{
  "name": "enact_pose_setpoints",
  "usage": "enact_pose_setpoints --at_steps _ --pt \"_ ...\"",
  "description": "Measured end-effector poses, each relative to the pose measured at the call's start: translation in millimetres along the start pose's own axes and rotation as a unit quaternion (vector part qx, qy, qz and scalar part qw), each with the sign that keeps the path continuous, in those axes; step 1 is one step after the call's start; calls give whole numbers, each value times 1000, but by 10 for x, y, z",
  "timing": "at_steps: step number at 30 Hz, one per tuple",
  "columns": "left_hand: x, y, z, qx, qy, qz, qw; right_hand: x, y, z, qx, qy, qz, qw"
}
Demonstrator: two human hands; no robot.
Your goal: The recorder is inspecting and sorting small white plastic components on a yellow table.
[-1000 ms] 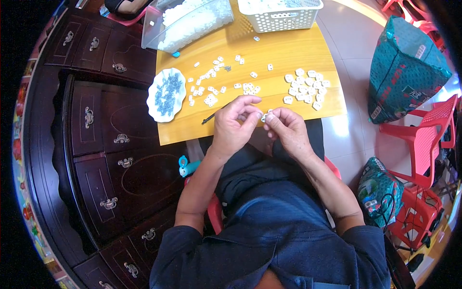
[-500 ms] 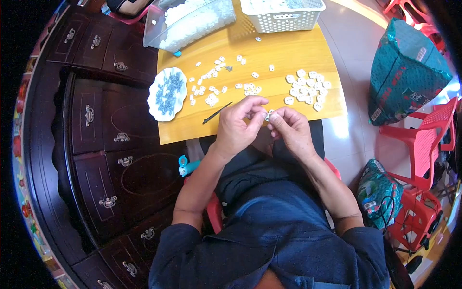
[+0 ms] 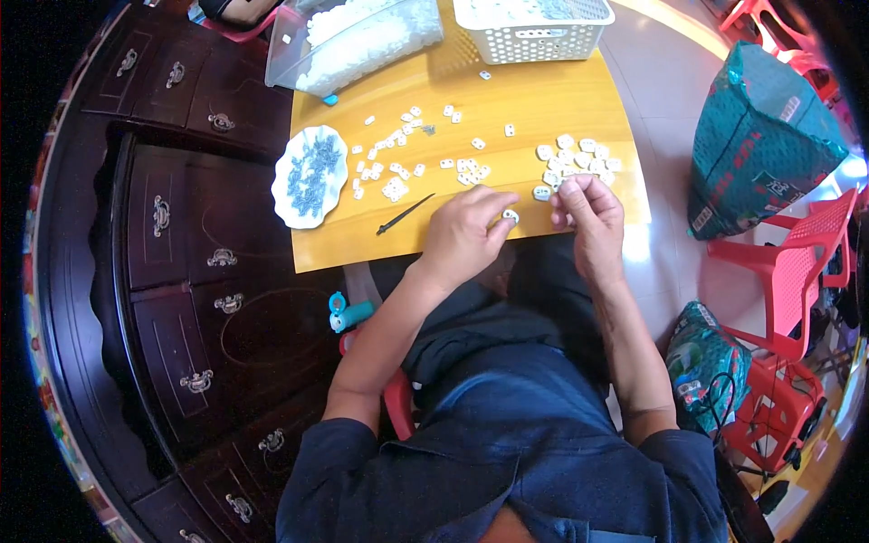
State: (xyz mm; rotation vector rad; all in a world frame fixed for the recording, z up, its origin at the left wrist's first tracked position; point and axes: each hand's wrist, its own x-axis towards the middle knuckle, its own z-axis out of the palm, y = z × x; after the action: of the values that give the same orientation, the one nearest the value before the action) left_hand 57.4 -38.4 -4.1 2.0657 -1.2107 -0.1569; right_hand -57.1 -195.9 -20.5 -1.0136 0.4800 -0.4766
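Note:
My left hand [image 3: 466, 231] is closed in a pinch at the table's near edge. A small white plastic piece with dark holes [image 3: 510, 216] sits between its thumb and fingertips. My right hand [image 3: 593, 222] is raised to the right of it, thumb pressed to the fingers; whatever they hold is hidden. Just left of those fingertips lies a white rounded piece [image 3: 542, 193], and behind them is a cluster of similar white pieces [image 3: 581, 149]. Several smaller two-holed white pieces [image 3: 396, 187] lie scattered left of centre. A thin black tool [image 3: 405, 214] rests beside my left hand.
A scalloped white plate [image 3: 284, 185] of small grey parts stands at the table's left. Behind are a clear bin [image 3: 288, 56] of white pieces and a white perforated basket [image 3: 539, 45]. Dark drawers [image 3: 217, 195] flank the left; a green bag [image 3: 756, 136] and red chairs [image 3: 792, 244] stand right.
My hands have parted. The right hand has moved right, to the near side of the white cluster, while the left keeps a white piece close to where both hands met.

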Motion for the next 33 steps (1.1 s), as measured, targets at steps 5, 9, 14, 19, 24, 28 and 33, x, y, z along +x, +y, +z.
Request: enact_pose_setpoints --at_steps 5,9,14,19,24,28,33 --pt "23 -17 31 54 -14 35 998 10 30 -18 -10 -12 3 1000" --pt "45 4 27 65 -23 28 997 6 38 -4 -9 -18 11 1000" --pt "59 28 -32 6 -43 -45 998 -27 33 30 -13 -20 18 1000" --pt "91 29 -122 -226 30 -144 963 -50 88 54 -24 -52 22 998" --pt "60 -31 -136 -325 36 -114 938 -71 104 103 -38 -82 34 995" --pt "41 -26 -138 -331 26 -117 936 -79 105 110 -47 -92 49 993" --pt "36 -24 -161 -321 17 -118 940 -72 140 88 -48 -110 48 992"
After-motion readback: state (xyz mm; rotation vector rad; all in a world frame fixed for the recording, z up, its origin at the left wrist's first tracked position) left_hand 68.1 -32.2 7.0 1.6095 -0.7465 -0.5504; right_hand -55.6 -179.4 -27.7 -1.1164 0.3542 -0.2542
